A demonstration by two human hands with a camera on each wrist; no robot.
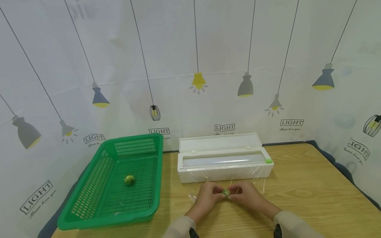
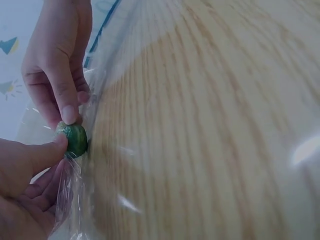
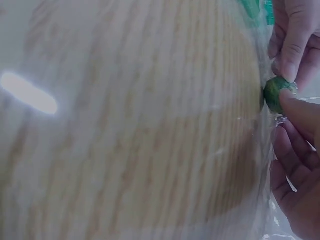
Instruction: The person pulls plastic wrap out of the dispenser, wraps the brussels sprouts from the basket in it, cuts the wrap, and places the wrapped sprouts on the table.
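Note:
In the head view my left hand [image 1: 207, 196] and right hand [image 1: 247, 195] meet over the table in front of the film box. Between their thumbs and fingertips they pinch a small round green vegetable [image 2: 75, 140], much like a Brussels sprout, with paler streaks. Clear cling film [image 2: 70, 192] lies around it, gathered in creases along the left fingers in the left wrist view. From the right wrist view the vegetable [image 3: 274, 94] sits at the film's edge, close over the wood, with the right thumb laid across it.
Behind the hands stands a white cling film box [image 1: 224, 173], lid raised, a film roll [image 1: 223, 160] inside and film drawn out over its front. At left, a green plastic basket [image 1: 159, 188] contains a yellow-green sprout-like ball [image 1: 129, 180]. A lamp-patterned cloth [image 1: 178, 49] backs the wooden table [image 1: 321, 191].

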